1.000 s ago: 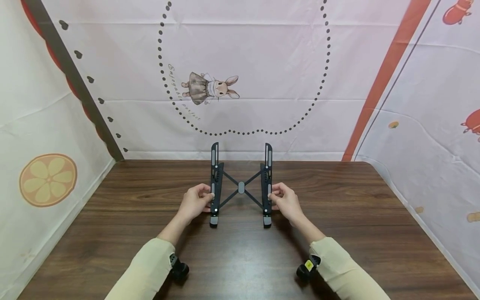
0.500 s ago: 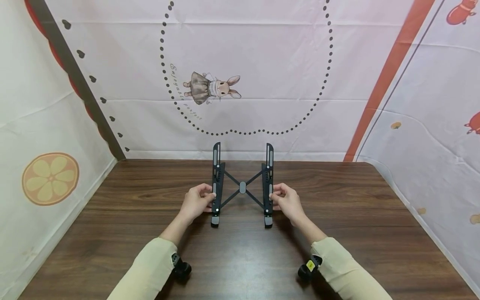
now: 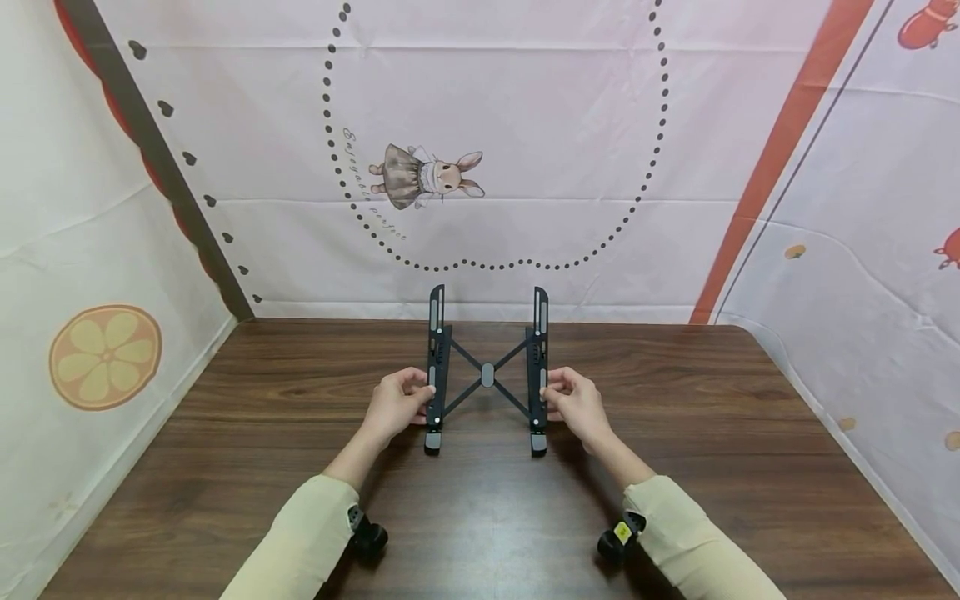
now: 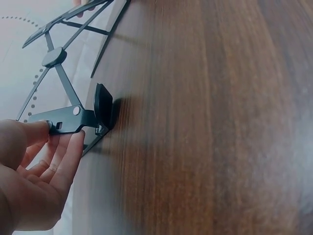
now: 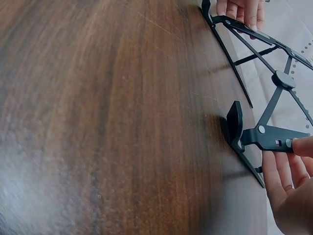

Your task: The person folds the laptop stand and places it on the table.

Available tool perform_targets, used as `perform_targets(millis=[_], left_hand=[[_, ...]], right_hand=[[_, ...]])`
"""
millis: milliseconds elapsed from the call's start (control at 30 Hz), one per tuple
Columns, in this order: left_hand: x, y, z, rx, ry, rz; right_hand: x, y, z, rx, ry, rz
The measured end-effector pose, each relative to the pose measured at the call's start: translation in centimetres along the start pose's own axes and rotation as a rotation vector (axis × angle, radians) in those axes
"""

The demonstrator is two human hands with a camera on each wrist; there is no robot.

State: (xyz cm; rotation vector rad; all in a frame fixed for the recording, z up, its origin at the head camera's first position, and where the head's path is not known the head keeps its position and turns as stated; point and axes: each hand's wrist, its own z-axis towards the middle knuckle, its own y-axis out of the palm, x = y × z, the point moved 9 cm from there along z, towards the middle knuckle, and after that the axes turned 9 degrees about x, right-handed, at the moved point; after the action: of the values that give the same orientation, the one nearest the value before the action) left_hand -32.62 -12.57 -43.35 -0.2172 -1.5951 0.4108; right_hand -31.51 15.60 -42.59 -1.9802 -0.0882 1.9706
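A black folding laptop stand (image 3: 487, 375) stands unfolded at the middle of the table, its two side rails joined by crossed bars with an oval hub. My left hand (image 3: 400, 404) pinches the left rail near its front, thumb on top and fingers beneath, as the left wrist view shows at the rail (image 4: 66, 120). On the other side my right hand (image 3: 576, 407) pinches the right rail the same way, its thumb on a grey pad. Upturned front lips (image 5: 234, 120) rise at the near ends of the rails, beyond my fingers.
The brown wooden table (image 3: 480, 517) reaches to a white printed cloth (image 3: 555, 150) hung behind and at both sides. A camera (image 3: 367, 537) is strapped to the left wrist and another camera (image 3: 615, 542) to the right.
The whole head view has shifted slightly, so everything sits a little further right. Both hands keep their hold on the stand, and its shape looks the same.
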Motion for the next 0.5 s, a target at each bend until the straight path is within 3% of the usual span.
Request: perform_targets(millis=[500], left_hand=[[0.14,0.28,-0.04,-0.003,-0.005,0.002]], right_hand=[[0.02,0.0,0.01,0.001,0.02,-0.001]])
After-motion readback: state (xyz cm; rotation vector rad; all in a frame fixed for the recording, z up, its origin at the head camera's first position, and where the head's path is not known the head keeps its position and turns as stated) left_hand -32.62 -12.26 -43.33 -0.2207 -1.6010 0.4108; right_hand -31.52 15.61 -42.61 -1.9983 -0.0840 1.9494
